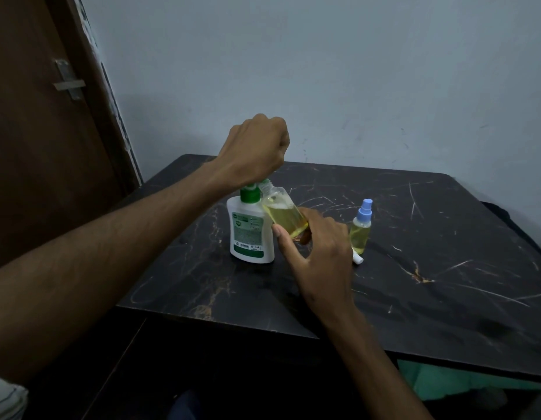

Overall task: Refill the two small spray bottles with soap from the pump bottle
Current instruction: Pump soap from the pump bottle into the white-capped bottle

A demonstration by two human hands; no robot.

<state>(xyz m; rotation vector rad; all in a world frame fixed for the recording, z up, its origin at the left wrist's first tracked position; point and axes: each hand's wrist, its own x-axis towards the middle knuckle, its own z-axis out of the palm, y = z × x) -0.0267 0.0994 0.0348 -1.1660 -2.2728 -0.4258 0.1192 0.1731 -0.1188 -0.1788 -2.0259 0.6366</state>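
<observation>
Two small spray bottles showed near the middle of the frame, on and above a dark marbled counter (414, 268). One, the open spray bottle (285, 215), was held tilted with its uncapped neck leaning toward the upper left, right against the green top of the white pump bottle (251, 234), and it was partly filled with yellow liquid. The right hand (317, 253) gripped its lower end, thumb and fingers (282, 237) curled round it. The left hand (257, 150) sat closed in a fist over the pump head, pressing down on it; the nozzle itself was hidden beneath the hand. The pump bottle stood upright on the counter. To the right, apart from both hands, the capped spray bottle (361, 227) stood upright with its blue sprayer on. A small white piece (357, 258) lay at its base.
</observation>
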